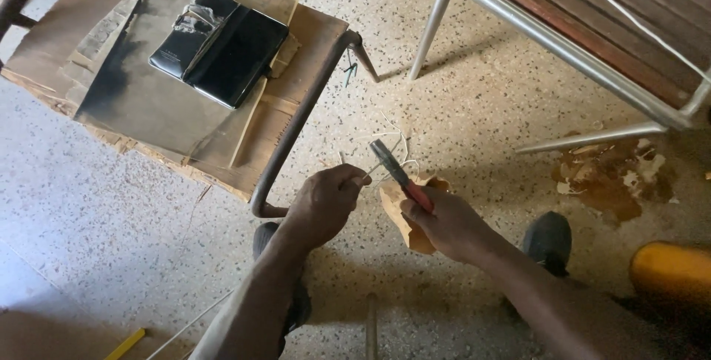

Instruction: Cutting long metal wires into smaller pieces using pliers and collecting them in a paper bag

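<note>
A speckled floor (481, 93) carries a metal-framed table (296, 130) topped with cardboard and a black case (222, 45); a slatted bench (592, 27) stands to the right. Between them, the left hand (322, 204) has its grip pinched on thin white wire (389, 141). The right hand (448, 223) is clenched around red-handled pliers (396, 171), whose tip meets that wire above the floor.

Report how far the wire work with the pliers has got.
Done: thin wire offcuts lie on the floor. In hand: the right hand holds red-handled pliers, their tip at a thin wire pinched by the left hand. Left: how much wire remains can't be told.
</note>
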